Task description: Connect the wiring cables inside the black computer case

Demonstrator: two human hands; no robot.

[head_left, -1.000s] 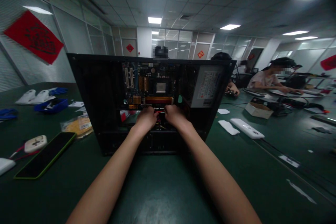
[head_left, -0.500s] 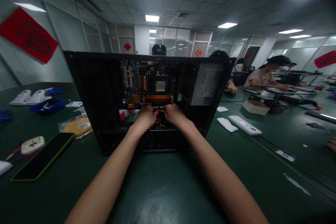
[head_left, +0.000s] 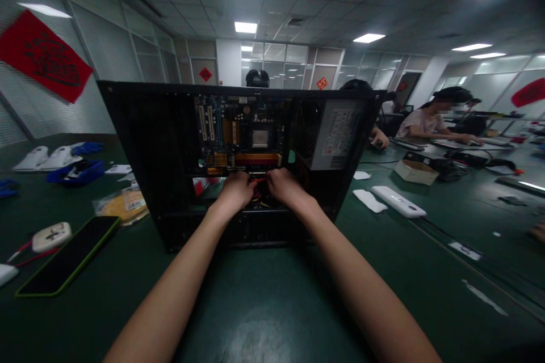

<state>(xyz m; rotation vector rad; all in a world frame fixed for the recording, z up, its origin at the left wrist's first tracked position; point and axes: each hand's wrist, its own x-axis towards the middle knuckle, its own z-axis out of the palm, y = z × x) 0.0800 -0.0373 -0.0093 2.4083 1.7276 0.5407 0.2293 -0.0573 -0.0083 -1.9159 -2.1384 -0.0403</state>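
A black computer case (head_left: 147,181) stands on the table with its open side facing me. Inside are a motherboard (head_left: 232,133) and, at the upper right, a power supply (head_left: 338,136). Both hands reach into the lower middle of the case, just below the motherboard's edge. The fingers of my left hand (head_left: 235,190) are closed around thin coloured wires (head_left: 260,180), a red one stretching between the hands. My right hand (head_left: 284,186) is closed at the other end of these wires. Its fingertips are partly hidden, as are the wire ends.
On the left lie a phone (head_left: 70,258), a bagged yellow item (head_left: 123,207) and a blue tray (head_left: 76,173). To the right are a white power strip (head_left: 398,202), white paper pieces (head_left: 369,200) and an open cardboard box (head_left: 415,172). Other people sit at the tables beyond.
My hands stay almost in place inside the case. The red wire between them shows a little more plainly. The view has shifted slightly.
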